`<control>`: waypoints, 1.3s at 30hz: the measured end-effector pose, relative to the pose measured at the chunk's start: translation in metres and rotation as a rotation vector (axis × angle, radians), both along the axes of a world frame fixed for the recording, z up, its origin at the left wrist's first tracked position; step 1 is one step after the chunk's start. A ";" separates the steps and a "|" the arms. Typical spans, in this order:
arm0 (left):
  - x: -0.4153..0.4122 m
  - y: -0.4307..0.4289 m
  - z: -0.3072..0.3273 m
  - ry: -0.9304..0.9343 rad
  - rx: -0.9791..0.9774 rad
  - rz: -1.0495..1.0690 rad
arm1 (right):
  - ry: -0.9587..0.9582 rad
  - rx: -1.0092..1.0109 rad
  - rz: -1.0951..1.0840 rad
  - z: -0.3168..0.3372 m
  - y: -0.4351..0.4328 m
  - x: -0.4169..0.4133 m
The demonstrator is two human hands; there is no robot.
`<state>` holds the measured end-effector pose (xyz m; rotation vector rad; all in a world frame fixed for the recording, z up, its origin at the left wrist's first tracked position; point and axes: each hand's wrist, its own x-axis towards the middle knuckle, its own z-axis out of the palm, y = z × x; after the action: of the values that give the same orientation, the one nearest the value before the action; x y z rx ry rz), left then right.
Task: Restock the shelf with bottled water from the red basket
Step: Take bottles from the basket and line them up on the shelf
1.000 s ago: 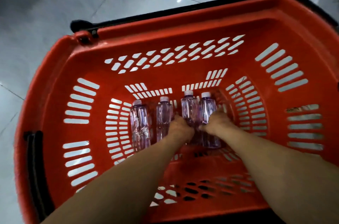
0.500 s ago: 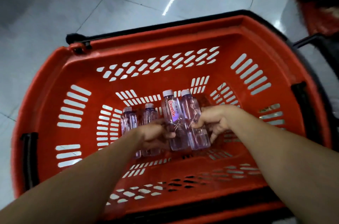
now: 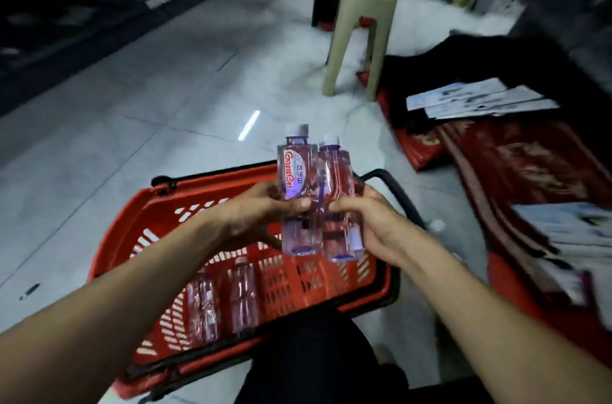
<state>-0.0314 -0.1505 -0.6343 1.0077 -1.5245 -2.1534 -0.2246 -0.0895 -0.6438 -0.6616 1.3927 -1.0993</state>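
Left hand (image 3: pixel 261 209) gripped labelled bottle (image 3: pixel 294 176), right hand (image 3: pixel 371 224) second bottle (image 3: pixel 337 191), mid-frame above basket (image 3: pixel 155 208); carry needed both upright, grips firm.

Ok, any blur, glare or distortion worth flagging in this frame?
Head view: motion blur smears the right side, papers unreadable; the held bottles are sharper, one label legible; a light streak glares off the floor; wide-angle bending at the edges; dim overall, upper-left shelving near black.
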 end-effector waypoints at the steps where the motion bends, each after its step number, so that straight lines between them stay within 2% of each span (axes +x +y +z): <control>1: -0.009 0.010 0.019 0.034 -0.032 -0.012 | 0.020 -0.054 -0.046 0.020 0.016 -0.004; 10: -0.111 0.121 0.171 0.317 -0.248 -0.159 | 0.238 -0.480 -0.478 0.164 0.189 -0.067; 15: -0.177 0.184 0.229 0.419 -0.348 -0.300 | 0.448 -0.594 -0.710 0.217 0.278 -0.097; 19: -0.220 0.230 0.249 0.473 -0.379 -0.396 | 0.592 -0.574 -0.776 0.238 0.341 -0.113; 24: -0.268 0.285 0.254 0.510 -0.419 -0.534 | 0.657 -0.445 -0.866 0.240 0.404 -0.130; 29: -0.304 0.327 0.227 0.517 -0.414 -0.633 | 0.675 -0.352 -0.985 0.210 0.442 -0.133; 35: -0.343 0.340 0.172 0.506 -0.358 -0.596 | 0.776 -0.243 -1.213 0.160 0.443 -0.150; 39: -0.371 0.330 0.136 0.494 -0.408 -0.548 | 0.842 -0.187 -1.301 0.136 0.432 -0.166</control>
<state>-0.4019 0.1791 -0.4979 -0.0925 -1.9947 -2.0439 -0.3904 0.3421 -0.5078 -0.2692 2.6154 -2.0993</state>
